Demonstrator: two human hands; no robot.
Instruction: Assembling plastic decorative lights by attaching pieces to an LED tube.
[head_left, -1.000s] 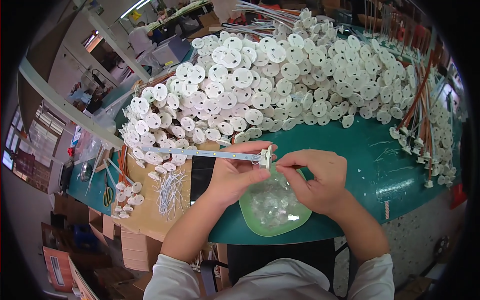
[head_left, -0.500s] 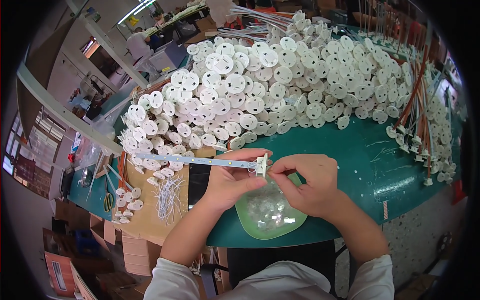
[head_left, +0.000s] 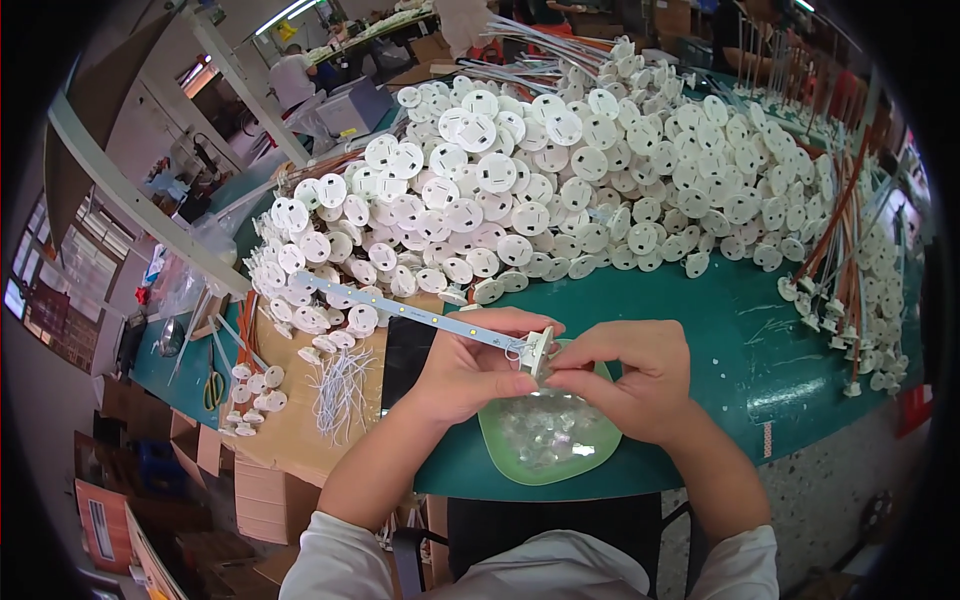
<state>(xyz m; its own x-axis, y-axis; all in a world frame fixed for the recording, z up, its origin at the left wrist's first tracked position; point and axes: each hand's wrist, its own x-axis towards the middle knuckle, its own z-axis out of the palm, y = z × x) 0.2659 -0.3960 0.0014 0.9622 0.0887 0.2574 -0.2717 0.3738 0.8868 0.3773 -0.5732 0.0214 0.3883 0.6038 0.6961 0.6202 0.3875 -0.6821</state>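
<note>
My left hand (head_left: 455, 378) grips an LED strip (head_left: 410, 311) at its right end, where a white round base (head_left: 538, 350) is attached with thin white wires. Thumb and fingers close around this end, and the strip's free end reaches up and left over the heap. At the outer face of the base, my right hand (head_left: 635, 380) has thumb and forefinger pinched together; whatever small thing is between them is too hidden to name. Below both hands sits a green bowl (head_left: 494, 455) with many small clear pieces (head_left: 552, 425).
A big heap of white round bases (head_left: 515, 215) spans the table's far side. Thin white wires (head_left: 342, 392) lie on cardboard at left, with scissors (head_left: 213, 385) farther left. Orange-brown and white strips (head_left: 850, 270) stand at right. The green table (head_left: 700, 330) has a curved edge.
The LED strip slants more steeply, its base end lower and its free end higher. Both hands sit slightly lower in view, still at the base. The whole view has shifted a little.
</note>
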